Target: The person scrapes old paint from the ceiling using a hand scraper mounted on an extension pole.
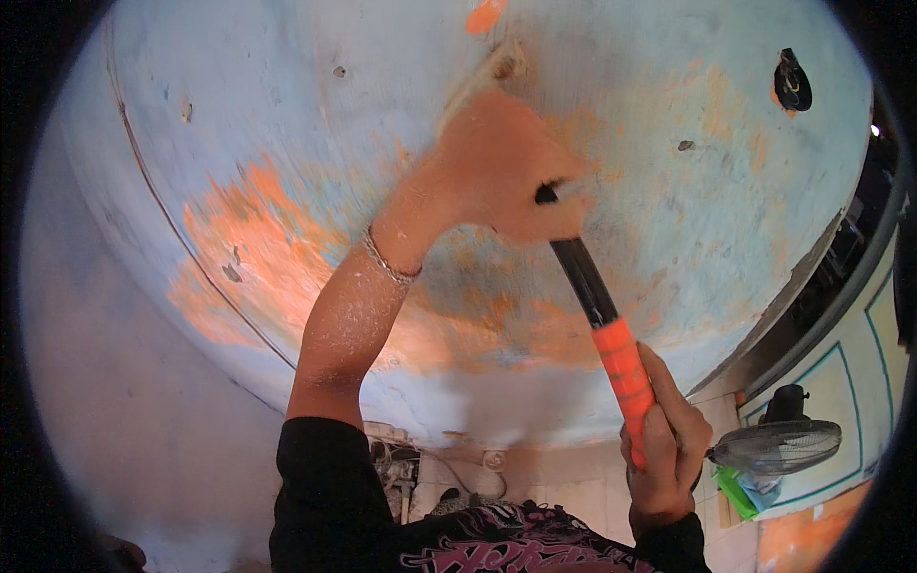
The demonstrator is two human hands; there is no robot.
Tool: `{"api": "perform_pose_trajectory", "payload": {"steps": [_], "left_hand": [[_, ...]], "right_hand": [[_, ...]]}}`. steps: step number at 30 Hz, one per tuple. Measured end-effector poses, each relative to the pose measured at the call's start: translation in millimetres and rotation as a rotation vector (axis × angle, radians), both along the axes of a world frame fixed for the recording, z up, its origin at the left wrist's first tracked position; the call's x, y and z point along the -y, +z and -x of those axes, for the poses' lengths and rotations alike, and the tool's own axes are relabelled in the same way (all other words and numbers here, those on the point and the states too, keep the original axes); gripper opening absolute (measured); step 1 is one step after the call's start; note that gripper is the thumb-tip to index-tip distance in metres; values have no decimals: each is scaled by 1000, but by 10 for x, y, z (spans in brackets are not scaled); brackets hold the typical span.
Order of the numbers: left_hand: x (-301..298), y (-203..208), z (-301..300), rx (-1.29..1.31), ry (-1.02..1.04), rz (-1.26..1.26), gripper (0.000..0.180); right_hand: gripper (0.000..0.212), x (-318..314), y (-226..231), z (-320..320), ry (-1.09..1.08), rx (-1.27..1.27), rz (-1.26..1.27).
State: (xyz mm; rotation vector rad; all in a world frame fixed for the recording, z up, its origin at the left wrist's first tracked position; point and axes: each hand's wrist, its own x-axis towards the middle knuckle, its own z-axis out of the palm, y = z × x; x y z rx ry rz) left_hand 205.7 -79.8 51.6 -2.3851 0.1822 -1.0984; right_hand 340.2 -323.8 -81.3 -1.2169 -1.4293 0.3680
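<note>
Both my hands are on one long-handled scraper [585, 285] with a black shaft and an orange grip. My left hand [506, 172] reaches up and wraps round the upper shaft, close against the wall; fine dust covers its forearm. Lower down and to the right, my right hand [667, 449] is closed round the orange grip [625, 382]. A pale, blurred edge shows just beyond my left hand, and the tool's working end is mostly hidden. Pale blue paint on the wall [659, 201] is worn, with orange patches [253, 239] showing.
A thin cable [153, 186] runs down the wall's left side. At the upper right a black fitting [791, 81] is fixed to it. A fan [778, 444] stands at lower right, beside a pale panel with green lines [812, 449]. Pipes or clutter [396, 473] sit below.
</note>
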Motion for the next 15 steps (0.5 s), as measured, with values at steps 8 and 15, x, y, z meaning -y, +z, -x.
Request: {"api": "perform_pose_trajectory", "payload": {"steps": [8,15], "left_hand": [[55,-12,-8,-18,-20,53,31],[70,73,-17,-41,40,7,29]], "right_hand": [[59,33,58,155,-22,-269,49],[56,-15,105,128,-30,-295,-12]]}}
